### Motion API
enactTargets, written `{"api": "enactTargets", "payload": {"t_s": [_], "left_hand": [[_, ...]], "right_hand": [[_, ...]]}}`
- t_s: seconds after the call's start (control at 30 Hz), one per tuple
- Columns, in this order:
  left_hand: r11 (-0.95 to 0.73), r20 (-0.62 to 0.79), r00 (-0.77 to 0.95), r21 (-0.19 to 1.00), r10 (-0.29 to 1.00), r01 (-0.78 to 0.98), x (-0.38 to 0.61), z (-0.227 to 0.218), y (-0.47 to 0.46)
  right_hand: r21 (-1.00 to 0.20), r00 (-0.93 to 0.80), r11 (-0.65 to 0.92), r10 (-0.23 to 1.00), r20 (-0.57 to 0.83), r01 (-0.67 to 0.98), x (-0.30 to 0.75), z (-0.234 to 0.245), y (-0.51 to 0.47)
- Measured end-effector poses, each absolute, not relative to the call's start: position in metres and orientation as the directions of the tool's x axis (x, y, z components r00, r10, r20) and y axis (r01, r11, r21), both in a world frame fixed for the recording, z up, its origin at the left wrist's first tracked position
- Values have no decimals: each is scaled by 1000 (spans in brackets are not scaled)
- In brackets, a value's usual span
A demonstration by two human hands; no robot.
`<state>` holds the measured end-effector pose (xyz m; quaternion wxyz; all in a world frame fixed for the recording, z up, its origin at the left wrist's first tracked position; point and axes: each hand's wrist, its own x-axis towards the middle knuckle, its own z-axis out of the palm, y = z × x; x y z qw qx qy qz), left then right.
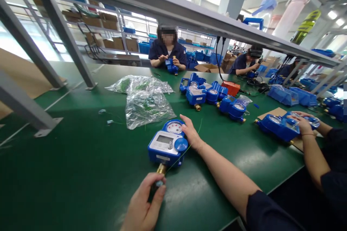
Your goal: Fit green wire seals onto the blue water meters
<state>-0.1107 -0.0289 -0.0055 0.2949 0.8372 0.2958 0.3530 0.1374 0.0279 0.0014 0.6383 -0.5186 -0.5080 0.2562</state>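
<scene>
A blue water meter (168, 145) with a white display panel and round dial lies on the green table (81, 173) in front of me. My left hand (145, 202) pinches a small blue-grey piece by the meter's brass fitting (161, 169) at its near end. My right hand (191, 133) rests against the meter's far right side, fingers curled near the dial. A thin green wire (187, 148) runs from the fitting past my right hand.
Two clear plastic bags (148, 103) of small parts lie beyond the meter. Several more blue meters (206, 94) stand further back. A neighbour's hand (302, 122) holds another meter (279, 128) at right. Other workers sit across the table. Grey steel frame legs (29, 110) stand at left.
</scene>
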Motion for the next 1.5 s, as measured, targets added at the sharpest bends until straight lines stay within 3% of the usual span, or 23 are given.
{"api": "enactTargets", "payload": {"t_s": [0.13,0.2,0.27,0.37,0.43,0.5,0.6,0.67,0.73,0.77,0.83,0.9,0.97,1.03,1.17,1.5], "left_hand": [[-607,368,574,735,731,302,-104,-5,-37],[-635,393,599,727,698,262,-98,-3,-44],[-686,422,656,698,626,206,-92,-1,-52],[-712,364,755,676,546,190,-85,2,-62],[-700,273,802,676,531,233,-85,2,-68],[-701,216,833,665,510,258,-88,0,-71],[-761,332,775,587,539,278,-96,0,-69],[-755,473,615,555,631,348,-98,5,-63],[-643,484,434,658,760,391,-96,14,-57],[-538,400,393,763,828,358,-93,18,-54],[-191,85,421,958,903,216,-84,24,-53],[214,-219,496,974,841,66,-71,24,-56],[440,-367,510,897,778,-27,-57,19,-62],[497,-403,489,864,774,-75,-46,12,-67],[506,-398,479,855,782,-115,-35,1,-67],[465,-332,504,870,797,-163,-36,-7,-57]], "right_hand": [[-957,550,222,784,288,186,108,4,-56],[-981,533,155,824,193,116,78,3,-96],[-974,476,129,879,26,-185,49,3,-121],[-832,558,248,825,-86,-495,31,9,-130],[-745,599,322,791,-128,-585,37,16,-127],[-734,614,341,779,-130,-588,50,24,-125],[-852,668,333,744,-26,-403,71,33,-128],[-941,699,309,703,128,-138,84,37,-136],[-954,669,223,681,298,199,95,39,-144],[-919,626,166,688,367,357,99,40,-148],[-795,510,70,732,451,602,108,43,-153],[-662,407,34,765,499,748,114,45,-155],[-554,335,24,775,536,832,117,48,-155],[-475,280,28,776,565,880,118,50,-154],[-384,199,52,787,584,922,117,54,-149],[-297,133,49,816,562,954,114,54,-136]]}}
